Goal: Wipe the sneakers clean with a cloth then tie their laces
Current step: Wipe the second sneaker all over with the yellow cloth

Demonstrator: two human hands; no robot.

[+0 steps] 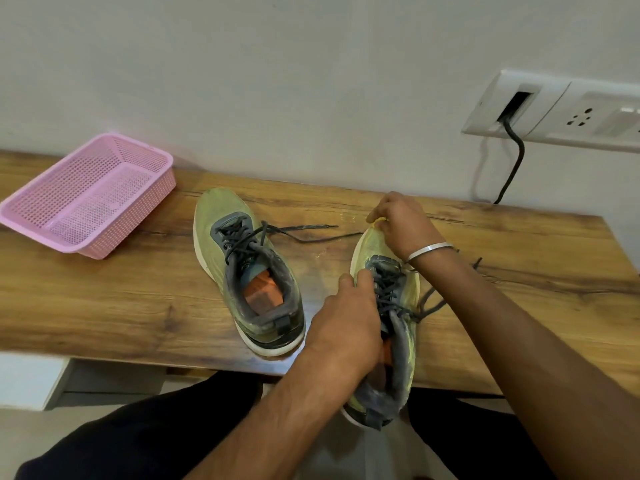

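A: While the right sneaker (pixel 384 327) hangs half off the near edge of the table (pixel 104 299), the main risk is a drop. Its heel is past the edge, over the lap; only the toe end sits over the wood.

B: Noted. What holds it?

A: The left hand (pixel 346 323) grips its left side at the collar, thumb up by the eyelets. The right hand (pixel 398 220) is curled at the toe, pinching something yellow against it. Probably the cloth (pixel 379 220), but only a sliver shows, so I cannot confirm.

B: So a hard wipe toward the far side could twist the shoe out of the left grip?

A: My judgement, yes. A push at the toe levers against a hold at the collar.

B: The other one?

A: The left sneaker (pixel 246 271) stands flat mid-table, untouched, well apart from the pink basket (pixel 86 192) at far left. It looks dusty.

B: Laces?

A: Both pairs untied. The left shoe's laces (pixel 304 232) trail right across the wood, ends near the right hand. The right shoe's laces (pixel 433 303) hang loose under the right forearm. Either could snag under the wrist or the bangle (pixel 429 250) during a stroke and drag a shoe.

B: Smallest item?

A: Faint smears on the wood near the toe; could re-soil the shoe.
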